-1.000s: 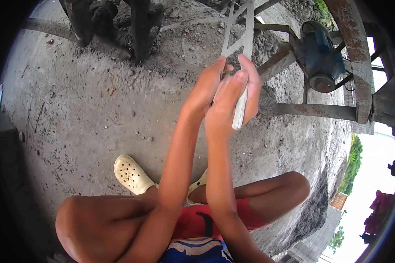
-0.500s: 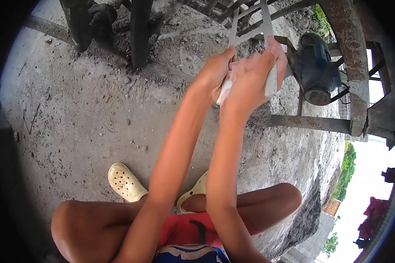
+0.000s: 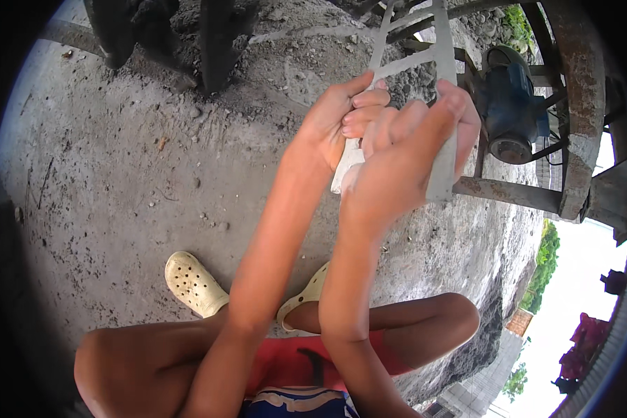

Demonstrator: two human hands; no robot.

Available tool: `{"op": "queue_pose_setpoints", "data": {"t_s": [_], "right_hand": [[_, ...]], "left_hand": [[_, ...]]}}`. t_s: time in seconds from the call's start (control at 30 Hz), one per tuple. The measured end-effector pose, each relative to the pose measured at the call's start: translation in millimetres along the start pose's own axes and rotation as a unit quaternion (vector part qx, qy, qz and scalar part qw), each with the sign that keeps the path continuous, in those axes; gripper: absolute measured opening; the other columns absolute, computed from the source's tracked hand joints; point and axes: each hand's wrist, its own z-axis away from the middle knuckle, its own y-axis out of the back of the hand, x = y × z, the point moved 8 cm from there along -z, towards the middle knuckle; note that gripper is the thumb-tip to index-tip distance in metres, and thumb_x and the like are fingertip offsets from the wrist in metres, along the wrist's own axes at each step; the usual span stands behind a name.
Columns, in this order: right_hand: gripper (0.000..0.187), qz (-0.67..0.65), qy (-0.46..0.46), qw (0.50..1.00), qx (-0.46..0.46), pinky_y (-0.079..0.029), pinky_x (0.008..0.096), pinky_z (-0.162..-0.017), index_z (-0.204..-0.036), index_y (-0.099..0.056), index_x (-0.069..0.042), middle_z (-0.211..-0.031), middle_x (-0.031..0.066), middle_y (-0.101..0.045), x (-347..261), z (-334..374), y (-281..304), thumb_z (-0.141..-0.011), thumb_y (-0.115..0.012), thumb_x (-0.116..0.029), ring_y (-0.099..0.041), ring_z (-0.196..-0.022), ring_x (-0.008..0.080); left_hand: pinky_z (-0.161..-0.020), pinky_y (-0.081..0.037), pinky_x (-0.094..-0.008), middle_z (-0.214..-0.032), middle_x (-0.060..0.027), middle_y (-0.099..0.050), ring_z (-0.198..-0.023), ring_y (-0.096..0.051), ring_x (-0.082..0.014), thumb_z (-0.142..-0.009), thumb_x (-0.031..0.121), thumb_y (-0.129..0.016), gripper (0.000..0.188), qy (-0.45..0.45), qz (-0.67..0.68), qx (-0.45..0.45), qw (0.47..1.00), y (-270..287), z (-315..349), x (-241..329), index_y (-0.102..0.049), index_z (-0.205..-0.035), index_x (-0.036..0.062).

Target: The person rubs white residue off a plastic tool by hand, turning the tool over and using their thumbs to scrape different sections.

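A pale, ladder-shaped frame [image 3: 405, 65] with two long rails and cross rungs reaches from my hands up past the top edge of view. My left hand [image 3: 341, 115] is closed around its left rail. On the right rail, my right hand [image 3: 404, 143] is closed too, with its fingers curled toward my left hand. Both rail ends stick out below my hands, on my side. Part of the frame between the rails is hidden behind my fingers. The far end of the frame lies outside the picture.
Dark metal legs [image 3: 219, 49] stand on gritty ground at the upper left. To the right, a blue motor [image 3: 506, 104] sits within a rusty metal framework [image 3: 579, 104]. Rough concrete [image 3: 132, 209] lies beneath me, and my cream clogs [image 3: 196, 284] rest on it.
Both hands and the frame have come closer to me and slightly right. More of the rail ends now shows below my hands. My grip remains on both rails.
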Motion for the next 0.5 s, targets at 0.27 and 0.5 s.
{"op": "queue_pose_setpoints", "data": {"t_s": [0.27, 0.5], "right_hand": [[0.027, -0.037, 0.023, 0.999, -0.026, -0.020, 0.0182, -0.034, -0.092, -0.043, 0.000, -0.045, -0.0037, -0.026, -11.4, 50.9, 32.7, -0.088, -0.044, -0.026, -0.024, -0.036, 0.0028], [0.030, -0.011, 0.067, 0.997, -0.034, -0.023, 0.0173, -0.035, -0.093, -0.042, 0.002, -0.046, -0.0031, -0.028, 5.9, 14.5, -3.7, -0.088, -0.044, -0.028, -0.029, -0.037, 0.0035]], "left_hand": [[-0.026, -0.016, -0.0174, -0.052, 0.0061, -0.029, -0.034, -0.021, -0.0030, -0.091, 0.028, -0.035, 0.023, -0.060, -0.028, 0.100, 0.993, 18.6, 37.6, -24.7, -0.040, -0.081, 0.0078], [-0.027, -0.021, -0.0193, -0.052, 0.0037, -0.033, -0.032, -0.021, -0.0055, -0.091, 0.023, -0.034, 0.025, -0.047, -0.031, 0.126, 0.990, 9.8, 8.8, 4.4, -0.041, -0.073, 0.0077]]}}
